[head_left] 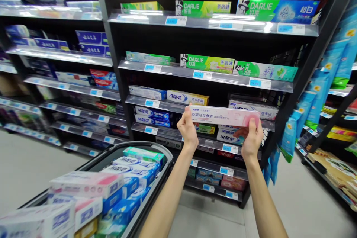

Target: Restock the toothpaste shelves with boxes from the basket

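Toothpaste box (223,116), white turning pink toward its right end, is held up before a black shelf unit (206,23), sloping slightly down to the right. Left hand (188,128) grasps its left end; right hand (251,139) grasps the pink end, thumb pressed on the front face. Below and to the left is a dark-rimmed cart (169,156), piled with blue, white, pink and green cartons (134,171). On the top shelf, 2 boxes marked DARLIE (203,9) sit side by side. Blue bags (318,93) hang at the unit's right side.
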Available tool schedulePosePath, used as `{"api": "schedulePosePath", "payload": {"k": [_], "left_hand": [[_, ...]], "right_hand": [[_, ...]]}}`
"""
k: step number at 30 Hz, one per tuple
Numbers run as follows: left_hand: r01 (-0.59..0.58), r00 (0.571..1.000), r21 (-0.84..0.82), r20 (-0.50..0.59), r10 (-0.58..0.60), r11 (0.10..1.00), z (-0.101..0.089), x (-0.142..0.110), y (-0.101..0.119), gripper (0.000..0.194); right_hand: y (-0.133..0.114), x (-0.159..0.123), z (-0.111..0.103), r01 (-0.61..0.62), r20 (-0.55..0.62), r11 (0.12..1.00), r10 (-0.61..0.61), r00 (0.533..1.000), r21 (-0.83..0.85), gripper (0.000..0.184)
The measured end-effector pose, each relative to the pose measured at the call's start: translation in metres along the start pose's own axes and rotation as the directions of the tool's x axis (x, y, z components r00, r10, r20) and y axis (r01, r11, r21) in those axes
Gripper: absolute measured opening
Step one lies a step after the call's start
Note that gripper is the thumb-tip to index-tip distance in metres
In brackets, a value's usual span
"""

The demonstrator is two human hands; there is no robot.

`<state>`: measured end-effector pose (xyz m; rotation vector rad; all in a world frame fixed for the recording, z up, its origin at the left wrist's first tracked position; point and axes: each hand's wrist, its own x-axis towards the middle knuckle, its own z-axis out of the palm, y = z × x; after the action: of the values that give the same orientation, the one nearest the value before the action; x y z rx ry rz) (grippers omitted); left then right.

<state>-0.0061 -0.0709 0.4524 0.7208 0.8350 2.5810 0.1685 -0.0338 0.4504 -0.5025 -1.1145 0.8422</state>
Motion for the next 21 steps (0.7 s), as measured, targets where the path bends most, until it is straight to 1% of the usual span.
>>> {"api": "schedulePosePath", "payload": {"k": [4,6,10,14,17,19,21], "left_hand": [[-0.014,1.000,-0.001,-0.006,0.014,1.000,0.000,0.001,-0.002,0.076],[-0.018,1.000,-0.010,-0.013,0.018,1.000,-0.001,0.002,-0.003,0.076],[0.010,0.998,-0.070,-0.057,-0.014,0.997,-0.003,0.007,-0.003,0.074],[0.074,0.992,-0.114,-0.097,-0.085,0.991,-0.006,0.011,0.000,0.073],[0.126,0.983,-0.126,-0.118,-0.141,0.984,-0.007,0.012,0.001,0.073],[0.144,0.978,-0.141,-0.129,-0.162,0.980,-0.007,0.013,0.002,0.072],[0.141,0.978,-0.159,-0.132,-0.163,0.977,-0.007,0.014,0.001,0.072]], "right_hand": [[0.000,0.001,0.000,-0.009,0.011,1.000,0.009,1.000,-0.003,0.063],[0.001,0.002,-0.002,-0.027,0.033,1.000,0.028,0.999,-0.016,0.066],[0.000,0.006,-0.007,-0.032,0.152,0.996,0.045,0.987,-0.087,0.079],[-0.002,0.005,-0.009,0.030,0.241,0.991,0.002,0.970,-0.128,0.091],[-0.005,0.002,-0.009,0.069,0.288,0.995,-0.044,0.957,-0.078,0.100],[-0.007,-0.001,-0.009,0.109,0.345,0.993,-0.087,0.935,-0.045,0.102],[-0.008,-0.002,-0.009,0.181,0.398,0.982,-0.148,0.905,-0.047,0.102]]}}
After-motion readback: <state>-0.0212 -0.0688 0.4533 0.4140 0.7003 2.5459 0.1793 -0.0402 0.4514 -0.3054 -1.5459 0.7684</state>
